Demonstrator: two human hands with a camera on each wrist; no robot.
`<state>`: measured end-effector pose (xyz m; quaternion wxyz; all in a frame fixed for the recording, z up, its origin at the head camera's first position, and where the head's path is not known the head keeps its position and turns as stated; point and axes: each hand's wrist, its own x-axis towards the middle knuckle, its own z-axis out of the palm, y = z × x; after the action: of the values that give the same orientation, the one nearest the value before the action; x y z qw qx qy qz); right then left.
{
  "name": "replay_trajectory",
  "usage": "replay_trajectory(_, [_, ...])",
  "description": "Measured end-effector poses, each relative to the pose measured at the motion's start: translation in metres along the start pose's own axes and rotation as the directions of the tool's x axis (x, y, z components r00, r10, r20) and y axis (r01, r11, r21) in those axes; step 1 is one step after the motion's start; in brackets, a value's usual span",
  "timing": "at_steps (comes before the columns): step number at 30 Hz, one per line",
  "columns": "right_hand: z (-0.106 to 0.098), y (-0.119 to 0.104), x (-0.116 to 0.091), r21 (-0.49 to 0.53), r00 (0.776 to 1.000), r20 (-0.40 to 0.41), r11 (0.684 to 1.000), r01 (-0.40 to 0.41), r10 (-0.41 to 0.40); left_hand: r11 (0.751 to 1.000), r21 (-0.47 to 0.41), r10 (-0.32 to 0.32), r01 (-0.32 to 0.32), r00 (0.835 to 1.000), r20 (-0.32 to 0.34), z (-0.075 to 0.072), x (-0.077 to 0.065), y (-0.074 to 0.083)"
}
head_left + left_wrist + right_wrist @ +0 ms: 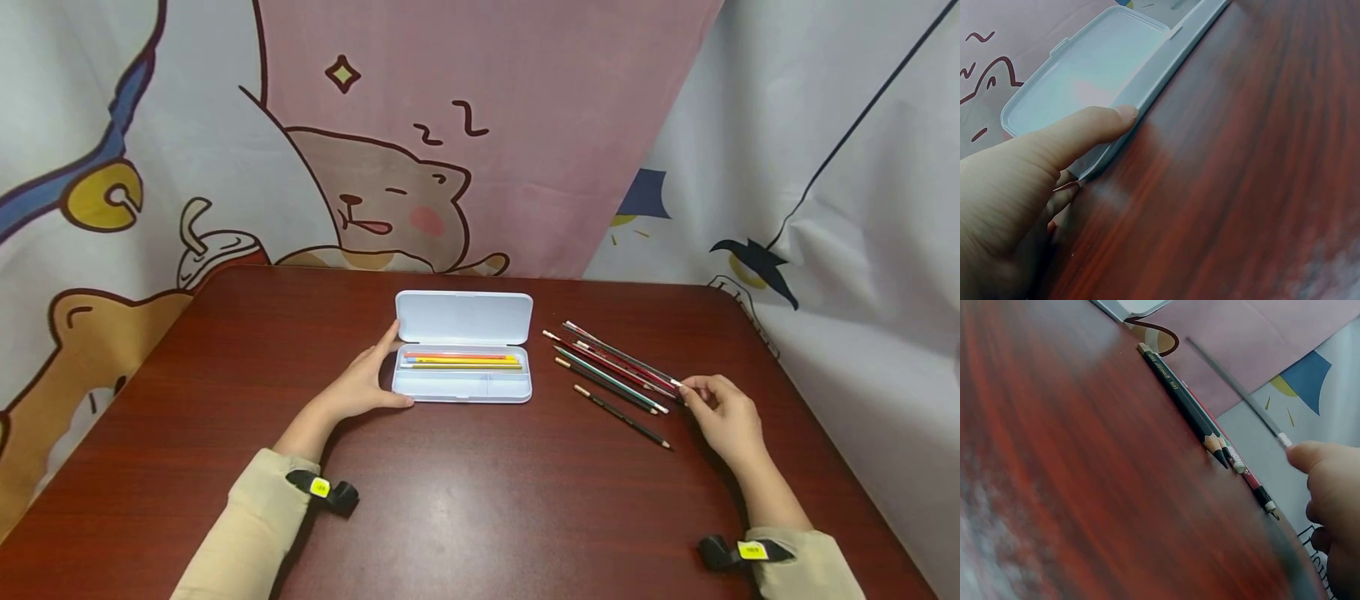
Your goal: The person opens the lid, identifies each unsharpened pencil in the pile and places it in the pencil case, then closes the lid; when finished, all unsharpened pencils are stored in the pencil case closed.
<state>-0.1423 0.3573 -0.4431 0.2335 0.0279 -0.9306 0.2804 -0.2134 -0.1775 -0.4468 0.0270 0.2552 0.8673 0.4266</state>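
A white pencil case [442, 389] lies on the table with its lid [465, 317] raised at the back; several yellow and orange pencils [465, 365] lie inside. My left hand [356, 387] holds the case's left end, its thumb [1100, 125] on the front wall and its fingers behind, partly hidden. At the right, my right hand [729, 417] pinches a grey-looking pencil [1247, 399] by its white-banded end. In the right wrist view this pencil is raised at an angle above the others. Dark pencils [1179, 397] and a red pencil [1254, 484] lie close by.
Several pencils lie slantwise between case and right hand, with a black pencil [622, 417] apart and nearer the front. The reddish-brown table [450, 500] meets a cartoon-printed curtain [540, 167] at its back edge. Dark wrist cameras [341, 498] sit on both sleeves.
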Motion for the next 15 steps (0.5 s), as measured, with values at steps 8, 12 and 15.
replay_trajectory(8, [0.003, -0.013, 0.004, 0.086, 0.997, -0.064, 0.995, 0.055, -0.049, 1.0, -0.005, -0.007, 0.007, 1.0, 0.003, -0.001, -0.001, 0.001])
replay_trajectory(12, [0.008, -0.022, 0.006, 0.106, 0.992, -0.067, 0.988, 0.113, -0.107, 1.0, -0.003, -0.004, 0.004, 1.0, 0.0, -0.001, -0.001, 0.002])
replay_trajectory(15, [0.014, -0.031, 0.007, 0.117, 0.989, -0.051, 0.982, 0.145, -0.14, 1.0, -0.007, 0.013, -0.013, 1.0, -0.005, -0.001, -0.001, 0.003])
